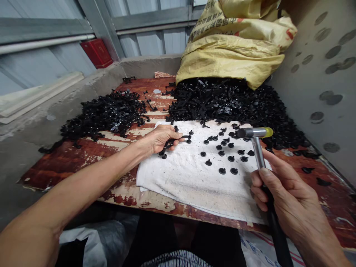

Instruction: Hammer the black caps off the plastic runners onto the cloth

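- Looks mid-job: loose black pcs [231,158] dotted over white towel [178,180]; big heap [222,100] at mouth of yellow sack [228,65], smaller heap [108,111] to L. Both sizeable; can't tell which is finished.
- L hand [166,137]: arm reaching fwd from lower L, thumb & fingers pinching black part [164,148] at towel's L side, approx. mid-height.
- R hand [286,189]: fingers wrapped round hammer [260,155], handle slanting, head uppermost nr towel's R edge.

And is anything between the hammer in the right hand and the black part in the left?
Nothing visible blocks the way: only small black suction-cup-shaped pieces lie on the white towel between the hammer and that black part.
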Demonstrator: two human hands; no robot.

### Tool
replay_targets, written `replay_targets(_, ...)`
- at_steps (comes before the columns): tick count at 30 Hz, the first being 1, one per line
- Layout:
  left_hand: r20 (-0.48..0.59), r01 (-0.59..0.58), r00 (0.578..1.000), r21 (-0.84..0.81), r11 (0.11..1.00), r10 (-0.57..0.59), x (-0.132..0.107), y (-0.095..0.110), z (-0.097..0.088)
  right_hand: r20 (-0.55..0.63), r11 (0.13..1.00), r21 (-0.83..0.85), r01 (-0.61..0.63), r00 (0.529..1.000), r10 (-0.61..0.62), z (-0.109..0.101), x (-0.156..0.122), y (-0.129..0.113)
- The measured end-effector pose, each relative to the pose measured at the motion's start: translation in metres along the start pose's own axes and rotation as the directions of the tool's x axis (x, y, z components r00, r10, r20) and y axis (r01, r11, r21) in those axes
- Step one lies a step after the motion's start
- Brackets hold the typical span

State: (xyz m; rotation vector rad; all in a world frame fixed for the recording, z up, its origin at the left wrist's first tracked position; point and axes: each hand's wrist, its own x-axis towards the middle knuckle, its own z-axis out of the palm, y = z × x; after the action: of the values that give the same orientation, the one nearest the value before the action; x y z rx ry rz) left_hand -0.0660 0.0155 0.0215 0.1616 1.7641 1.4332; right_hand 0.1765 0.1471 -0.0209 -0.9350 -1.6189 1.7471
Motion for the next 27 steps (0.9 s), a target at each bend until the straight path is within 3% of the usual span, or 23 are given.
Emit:
replay_targets(5, -0.012, -0.027, 1.0, 0.024, 0.999, 0.028, 0.0, 0.0, 0.0, 0.0, 0.999, -0.043, 0.029, 1.0, -0.029, 0.0, -0.002, -0.001)
replay_targets(9, -0.043, -0.044, 0.998, 0.053, 0.998, 0.046, -0.001, 0.0, 0.0, 0.088, 0.936, -0.288, 0.201, 0.979, -0.183, -0.002, 0.002, 0.001)
replay_targets(11, -0.058, -0.056, 0.997, 0.062, 0.997, 0.059, -0.001, 0.0, 0.001, 0.214, 0.829, -0.432, 0.356, 0.933, -0.289, 0.003, 0.006, -0.002)
replay_targets(14, -0.062, -0.076, 0.995, 0.059, 0.995, 0.08, -0.002, -0.002, 0.001, 0.364, 0.636, -0.489, 0.597, 0.802, -0.473, 0.018, 0.012, -0.013)
replay_targets(16, -0.044, -0.082, 0.995, 0.049, 0.995, 0.084, -0.002, -0.004, 0.0, 0.396, 0.525, -0.475, 0.707, 0.704, -0.59, 0.03, 0.016, -0.02)
replay_targets(18, -0.037, -0.089, 0.995, 0.044, 0.995, 0.09, -0.002, -0.005, -0.001, 0.417, 0.423, -0.495, 0.759, 0.635, -0.651, 0.039, 0.02, -0.024)
replay_targets(21, -0.046, -0.096, 0.994, 0.058, 0.994, 0.099, -0.001, -0.007, -0.001, 0.575, 0.276, -0.579, 0.767, 0.624, -0.529, 0.045, 0.027, -0.025)
replay_targets(23, -0.044, -0.097, 0.994, 0.058, 0.994, 0.099, 0.0, -0.008, -0.002, 0.631, 0.224, -0.593, 0.773, 0.619, -0.468, 0.046, 0.029, -0.027)
replay_targets(27, -0.03, -0.102, 0.994, 0.026, 0.994, 0.103, 0.001, -0.01, -0.003, 0.496, 0.252, -0.551, 0.795, 0.555, -0.668, 0.047, 0.025, -0.034)
